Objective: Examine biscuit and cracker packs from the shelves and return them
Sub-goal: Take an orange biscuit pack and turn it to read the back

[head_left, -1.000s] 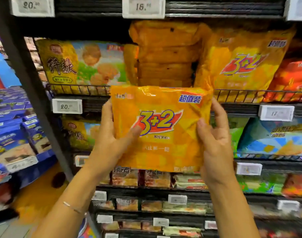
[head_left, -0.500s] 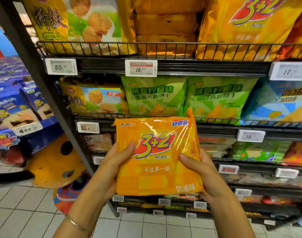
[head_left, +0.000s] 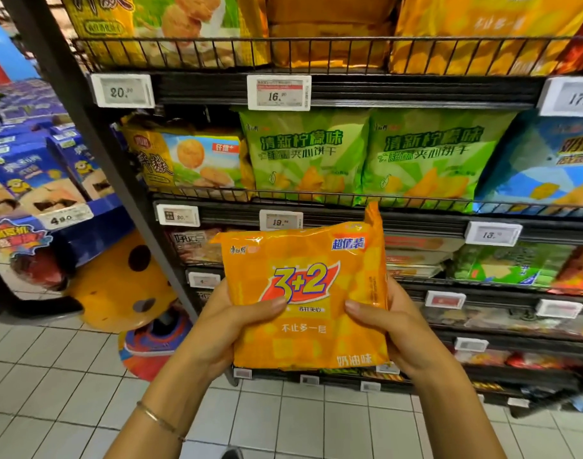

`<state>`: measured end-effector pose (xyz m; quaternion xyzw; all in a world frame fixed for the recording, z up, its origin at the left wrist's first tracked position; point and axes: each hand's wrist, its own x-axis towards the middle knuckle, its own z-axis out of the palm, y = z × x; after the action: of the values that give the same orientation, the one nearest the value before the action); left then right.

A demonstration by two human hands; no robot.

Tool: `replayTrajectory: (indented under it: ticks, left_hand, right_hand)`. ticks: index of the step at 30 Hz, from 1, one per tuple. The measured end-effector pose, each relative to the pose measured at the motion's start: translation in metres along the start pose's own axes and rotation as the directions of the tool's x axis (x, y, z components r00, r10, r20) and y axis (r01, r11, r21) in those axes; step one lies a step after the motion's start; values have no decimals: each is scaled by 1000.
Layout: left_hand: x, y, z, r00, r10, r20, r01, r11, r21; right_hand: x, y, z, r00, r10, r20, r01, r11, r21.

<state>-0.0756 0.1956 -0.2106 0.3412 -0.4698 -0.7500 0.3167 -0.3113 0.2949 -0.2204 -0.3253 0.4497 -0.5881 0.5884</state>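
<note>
An orange "3+2" cracker pack is held upright in front of the lower shelves, its printed front facing me. My left hand grips its left edge, thumb across the front. My right hand grips its right edge the same way. The pack is off the shelf, well below the top wire shelf where more orange 3+2 packs stand.
Green lemon biscuit bags and a blue bag fill the middle shelf. Price tags line the shelf edges. A dark upright post frames the rack's left side. Blue boxes and a yellow figure stand at left on white floor tiles.
The pack and both hands have come down from the top shelf level to in front of the lower shelves, and the view has tilted down to show the floor.
</note>
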Motion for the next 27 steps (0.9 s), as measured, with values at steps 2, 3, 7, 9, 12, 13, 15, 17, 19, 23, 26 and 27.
replayTrajectory:
  ticks: [2,3,7,9,12,13,15,17,19,23,26,27]
  left_hand:
    - [-3,-1,-3,999,45,6,-45,999,21]
    - [-4,0,-5,997,70,18,-70,997,34]
    - [-5,1,-12,986,145,80,-148,988,43]
    - [-5,2,-12,981,167,95,-172,984,48]
    - [-3,4,-12,980,175,98,-182,981,66]
    - [-2,5,-11,981,170,88,-177,982,69]
    - [-2,6,-9,988,144,61,-148,987,67]
    - [-2,9,-6,992,111,54,-113,992,52]
    - [-2,12,-4,996,60,64,-61,998,12]
    - [-3,16,-4,993,-50,111,66,986,-151]
    - [-2,14,-1,993,-98,59,108,976,-189]
    - [-1,13,0,991,-125,47,132,966,-220]
  right_hand:
    - [-4,-1,2,999,-24,40,25,1000,-15]
    - [-5,-1,2,998,-45,53,46,999,-23]
    - [-9,-2,0,987,-126,97,132,990,-49]
    - [-10,-3,-1,983,-136,123,142,989,-42]
    - [-8,-2,-3,986,-118,119,123,992,-38]
    - [-7,-2,-3,988,-111,103,115,993,-34]
    - [-5,0,-5,990,-103,92,105,994,-8]
    - [-4,2,-7,988,-97,121,93,995,43]
    - [-2,3,-7,990,-72,122,56,990,132]
    - [5,4,-4,995,90,-38,-75,954,289]
    - [9,11,-7,973,161,-164,-100,940,327]
    - [11,13,-7,968,176,-179,-106,932,345]
